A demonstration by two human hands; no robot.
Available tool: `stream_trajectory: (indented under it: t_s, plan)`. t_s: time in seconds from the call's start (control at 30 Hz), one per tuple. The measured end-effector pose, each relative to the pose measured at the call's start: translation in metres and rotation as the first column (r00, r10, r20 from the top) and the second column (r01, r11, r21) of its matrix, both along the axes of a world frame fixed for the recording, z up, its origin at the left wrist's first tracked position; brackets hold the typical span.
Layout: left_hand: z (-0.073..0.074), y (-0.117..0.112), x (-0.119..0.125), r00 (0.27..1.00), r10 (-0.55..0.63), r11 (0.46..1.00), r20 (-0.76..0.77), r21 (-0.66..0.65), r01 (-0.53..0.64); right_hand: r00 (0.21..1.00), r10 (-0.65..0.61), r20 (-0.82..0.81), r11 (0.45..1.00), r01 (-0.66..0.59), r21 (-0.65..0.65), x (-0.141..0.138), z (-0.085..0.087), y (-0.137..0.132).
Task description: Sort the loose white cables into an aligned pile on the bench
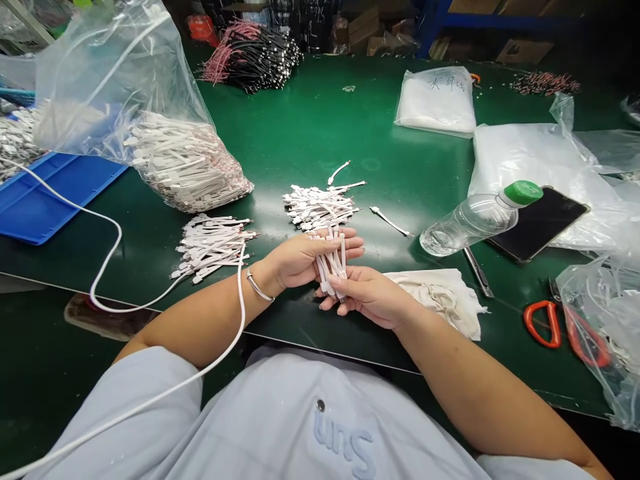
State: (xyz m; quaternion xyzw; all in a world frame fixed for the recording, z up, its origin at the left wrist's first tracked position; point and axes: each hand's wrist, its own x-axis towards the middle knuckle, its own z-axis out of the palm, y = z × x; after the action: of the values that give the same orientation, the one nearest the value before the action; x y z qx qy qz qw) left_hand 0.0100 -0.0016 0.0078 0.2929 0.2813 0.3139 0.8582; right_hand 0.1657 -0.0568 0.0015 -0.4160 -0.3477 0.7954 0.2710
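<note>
Head view: left hand (300, 260) and right hand (370, 295) pressed together, gripping bundle of short white cables (331, 263) between them over green bench mat (320, 127); loose cable pile (320, 208) just beyond fingers.

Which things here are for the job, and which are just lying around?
Looks like the job: left hand, right hand, short white cables, pile of white cables, bagged white cables.

Just lying around: plastic water bottle, phone, red-handled scissors.
</note>
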Motion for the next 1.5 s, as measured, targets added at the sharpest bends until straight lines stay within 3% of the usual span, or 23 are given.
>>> stream_trajectory:
  t_s: [0.13, 0.3, 0.57, 0.8, 1.0, 1.33, 1.5]
  plan:
    - [0.002, 0.004, -0.001, 0.997, 0.073, 0.997, 0.033, -0.039, -0.071, 0.996, -0.037, 0.077, 0.999, 0.039, -0.023, 0.005, 0.006, 0.004]
    - [0.003, 0.008, -0.002, 0.993, 0.117, 0.988, -0.013, -0.101, -0.118, 0.978, -0.117, 0.173, 0.993, 0.11, 0.048, 0.01, 0.004, 0.01]
    - [-0.007, 0.015, -0.002, 0.998, 0.067, 0.992, 0.012, -0.106, -0.065, 0.971, -0.09, 0.22, 0.995, 0.08, 0.054, 0.014, 0.002, 0.015]
    - [-0.012, 0.017, -0.002, 0.999, 0.044, 0.995, 0.022, -0.089, -0.042, 0.948, -0.201, 0.248, 0.98, 0.197, 0.04, 0.012, -0.002, 0.017]
    - [-0.013, 0.019, -0.003, 0.998, 0.055, 0.991, 0.017, -0.126, -0.052, 0.962, -0.187, 0.199, 0.982, 0.19, 0.004, 0.014, -0.001, 0.018]
    - [-0.017, 0.019, -0.006, 0.994, -0.053, 0.998, 0.092, 0.038, 0.05, 0.965, -0.154, 0.215, 0.988, 0.146, 0.053, 0.017, -0.008, 0.018]
    - [-0.017, 0.021, -0.007, 0.992, -0.082, 0.996, 0.099, 0.043, 0.078, 0.956, -0.169, 0.24, 0.985, 0.156, 0.072, 0.016, -0.006, 0.018]
